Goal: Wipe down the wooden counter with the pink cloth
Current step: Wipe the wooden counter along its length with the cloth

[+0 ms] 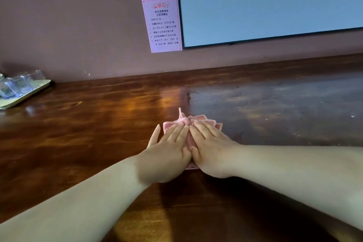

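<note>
A small pink cloth [193, 120] lies bunched on the dark wooden counter [98, 116], near the middle of the view. My left hand [170, 148] presses flat on the cloth's left part with straight fingers. Beside it, my right hand [210, 146] presses flat on the right part, thumbs touching. Most of the cloth is hidden under both palms; only its far edge and a bit of the near edge show.
A pale tray [29, 94] with clear glasses [18, 84] sits at the counter's far left. A brown wall runs behind the counter, with a paper notice [162, 24] and a large screen [275, 2] on it. The counter's right part looks dull and streaked.
</note>
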`<state>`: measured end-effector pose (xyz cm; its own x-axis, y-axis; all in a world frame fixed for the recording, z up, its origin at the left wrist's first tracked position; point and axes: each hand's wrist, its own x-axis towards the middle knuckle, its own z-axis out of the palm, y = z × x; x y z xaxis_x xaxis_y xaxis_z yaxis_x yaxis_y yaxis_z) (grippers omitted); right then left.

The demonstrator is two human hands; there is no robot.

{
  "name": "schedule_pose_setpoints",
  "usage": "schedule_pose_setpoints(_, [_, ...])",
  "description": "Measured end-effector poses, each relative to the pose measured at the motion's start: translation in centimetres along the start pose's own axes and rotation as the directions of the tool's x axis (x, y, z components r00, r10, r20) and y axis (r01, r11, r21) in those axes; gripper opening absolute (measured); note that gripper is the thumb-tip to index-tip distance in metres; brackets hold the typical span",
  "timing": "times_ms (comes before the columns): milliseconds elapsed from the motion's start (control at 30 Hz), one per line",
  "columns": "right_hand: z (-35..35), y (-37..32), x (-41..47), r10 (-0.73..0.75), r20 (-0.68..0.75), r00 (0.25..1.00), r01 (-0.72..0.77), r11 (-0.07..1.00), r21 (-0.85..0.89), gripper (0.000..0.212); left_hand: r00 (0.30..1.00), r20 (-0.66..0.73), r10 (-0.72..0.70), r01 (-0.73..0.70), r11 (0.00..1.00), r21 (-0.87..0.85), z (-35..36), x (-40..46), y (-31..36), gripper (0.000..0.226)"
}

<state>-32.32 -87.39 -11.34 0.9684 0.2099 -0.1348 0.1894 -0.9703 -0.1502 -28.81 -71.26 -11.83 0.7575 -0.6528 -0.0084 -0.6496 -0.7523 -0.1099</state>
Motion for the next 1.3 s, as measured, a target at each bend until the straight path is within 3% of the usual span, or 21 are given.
schedule_pose_setpoints(233, [-2.9, 2.1, 4.8, 0.035, -0.007, 0.999, -0.035, 0.999, -0.008, 0.061, 0.975, 0.166, -0.149, 0.17, 0.977, -0.125, -2.2, 6.3, -1.1, 0.058])
schedule_pose_setpoints(500, [-1.6, 3.7, 5.1, -0.004, -0.008, 1.0, 0.004, 0.999, -0.046, 0.066, 0.99, 0.136, -0.039, 0.043, 0.999, -0.026, -0.9, 6.6, -1.6, 0.072])
schedule_pose_setpoints(700, [-4.9, 6.4, 11.0, 0.053, 0.016, 0.998, -0.052, 0.998, -0.038, 0.06, 0.964, 0.169, -0.206, 0.229, 0.965, -0.13, -2.4, 14.2, -2.8, 0.058])
schedule_pose_setpoints(900, [-3.4, 7.8, 11.4, 0.017, 0.027, 0.999, -0.014, 0.995, -0.095, 0.063, 0.983, 0.136, -0.122, 0.134, 0.987, -0.084, -0.9, 14.0, -3.5, 0.06])
schedule_pose_setpoints(1167, [-5.6, 10.3, 17.7, 0.061, -0.026, 0.998, -0.061, 0.998, 0.002, 0.058, 0.949, 0.189, -0.254, 0.274, 0.958, -0.089, -2.8, 20.4, -4.9, 0.057])
schedule_pose_setpoints(1300, [-4.8, 10.5, 16.2, 0.078, -0.116, 0.99, -0.074, 0.996, 0.042, 0.062, 0.959, 0.108, -0.261, 0.263, 0.965, 0.001, -2.5, 19.5, -4.4, 0.057])
